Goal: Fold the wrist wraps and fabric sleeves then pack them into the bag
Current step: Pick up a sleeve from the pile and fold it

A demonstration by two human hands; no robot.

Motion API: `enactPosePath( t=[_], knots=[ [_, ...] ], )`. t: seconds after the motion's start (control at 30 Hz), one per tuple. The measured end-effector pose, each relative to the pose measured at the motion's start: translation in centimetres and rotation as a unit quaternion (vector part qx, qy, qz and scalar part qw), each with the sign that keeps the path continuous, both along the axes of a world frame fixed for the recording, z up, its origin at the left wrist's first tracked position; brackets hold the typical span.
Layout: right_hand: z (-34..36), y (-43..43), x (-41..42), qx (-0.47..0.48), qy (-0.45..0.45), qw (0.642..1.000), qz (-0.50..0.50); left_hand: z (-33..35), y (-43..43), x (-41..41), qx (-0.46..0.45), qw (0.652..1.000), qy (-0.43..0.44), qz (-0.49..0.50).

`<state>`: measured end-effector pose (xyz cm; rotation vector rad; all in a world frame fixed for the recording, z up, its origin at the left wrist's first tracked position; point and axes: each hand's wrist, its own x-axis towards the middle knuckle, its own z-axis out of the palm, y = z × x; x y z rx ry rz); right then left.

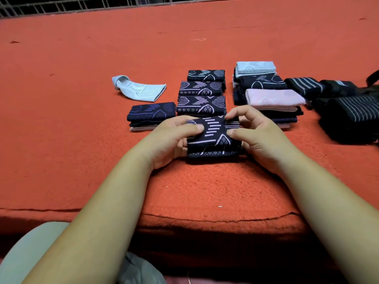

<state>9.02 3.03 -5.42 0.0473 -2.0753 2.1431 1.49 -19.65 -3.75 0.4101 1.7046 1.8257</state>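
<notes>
Both hands hold a folded dark navy fabric sleeve (pixel 213 138) with pale lilac pattern, just above the red cloth. My left hand (pixel 174 138) pinches its left edge, thumb on top. My right hand (pixel 258 136) grips its right edge. Behind it lie three folded navy sleeves (pixel 202 89) in a row. A folded navy stack (pixel 151 114) sits to the left. One light blue sleeve (pixel 139 89) lies unfolded further left. On the right stands a stack with a pink sleeve (pixel 274 98) on top and a light blue one (pixel 255 67) behind. Black striped wrist wraps (pixel 352 117) lie far right.
A red cloth (pixel 82 140) covers the work surface, its front edge near my lap. A black strap (pixel 372 77), perhaps of the bag, shows at the far right edge. A metal grid (pixel 61 7) runs along the back.
</notes>
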Motion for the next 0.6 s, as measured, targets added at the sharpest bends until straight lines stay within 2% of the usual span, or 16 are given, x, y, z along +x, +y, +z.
enactPosePath(
  t=[0.17,0.33,0.43,0.6],
  knots=[
    [0.0,-0.5,0.1,-0.003,-0.030,0.999,-0.015,0.3,0.1,0.5,-0.006,0.998,0.054,0.034],
    [-0.4,-1.7,0.4,0.129,-0.008,0.990,-0.054,1.0,-0.7,0.5,-0.016,0.994,0.106,0.036],
    [-0.4,-2.3,0.5,0.177,0.018,0.980,-0.086,2.1,-1.1,1.2,-0.024,0.993,0.103,0.045],
    [1.1,-3.8,0.5,0.243,0.056,0.958,-0.142,4.2,-2.7,0.1,-0.113,0.976,0.157,0.102]
  ],
)
